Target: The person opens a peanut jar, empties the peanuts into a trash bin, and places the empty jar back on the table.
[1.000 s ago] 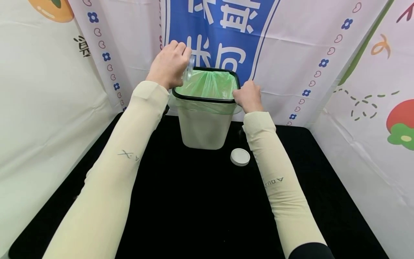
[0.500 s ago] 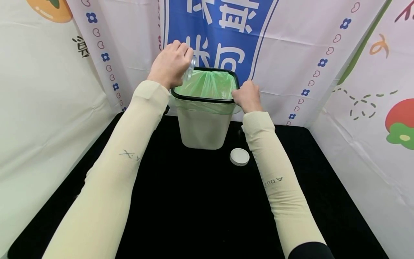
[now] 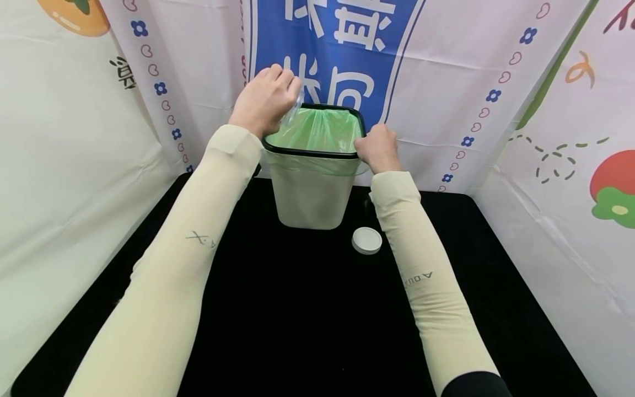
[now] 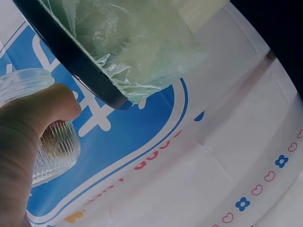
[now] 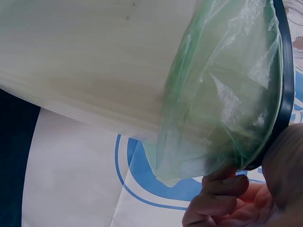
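Observation:
My left hand (image 3: 268, 100) holds a clear jar (image 3: 296, 108) tilted at the left rim of a waste bin (image 3: 311, 198). In the left wrist view the jar (image 4: 64, 146) has a ribbed body with something brown inside, and the thumb (image 4: 59, 101) lies across it; the hand hides much of the rest. The pale bin has a black rim (image 3: 317, 153) and a green plastic bag (image 3: 324, 129) as liner. My right hand (image 3: 379, 148) grips the rim at the right; its curled fingers (image 5: 220, 201) show below the bag in the right wrist view.
A round white lid (image 3: 367, 241) lies on the black tabletop (image 3: 297, 309), right of the bin's base. Printed cloth (image 3: 436, 99) hangs close behind the bin, and white cloth walls stand at both sides.
My left hand has shifted slightly right over the bin with the jar, which is turned a little further. The right hand stays on the rim, and the lid lies where it was.

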Demonstrator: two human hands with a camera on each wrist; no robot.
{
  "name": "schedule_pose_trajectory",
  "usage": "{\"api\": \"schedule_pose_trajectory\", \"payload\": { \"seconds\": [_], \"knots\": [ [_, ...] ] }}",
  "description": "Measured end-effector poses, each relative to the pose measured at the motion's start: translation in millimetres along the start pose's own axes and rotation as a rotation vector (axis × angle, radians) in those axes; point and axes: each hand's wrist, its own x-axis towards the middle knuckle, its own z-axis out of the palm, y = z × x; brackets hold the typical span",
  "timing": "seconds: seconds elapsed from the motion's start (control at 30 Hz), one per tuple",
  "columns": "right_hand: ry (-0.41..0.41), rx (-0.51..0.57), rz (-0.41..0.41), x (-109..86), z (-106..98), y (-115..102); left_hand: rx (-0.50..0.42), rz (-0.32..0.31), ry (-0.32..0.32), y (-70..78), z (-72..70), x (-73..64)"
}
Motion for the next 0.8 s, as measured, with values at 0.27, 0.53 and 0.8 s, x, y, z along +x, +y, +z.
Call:
{"api": "schedule_pose_trajectory", "payload": {
  "seconds": [0.27,0.53,0.8],
  "knots": [
    [-0.008,-0.009,0.002,-0.6,-0.4,-0.7,0.012,0.024,0.032,1.4,-0.1,0.8],
    [-0.007,-0.001,0.008,-1.2,-0.2,-0.7,0.021,0.046,0.086,2.4,2.0,1.3],
    [-0.012,0.002,0.012,-0.9,-0.2,-0.8,0.028,0.086,0.134,3.7,2.9,2.1]
  ]
}}
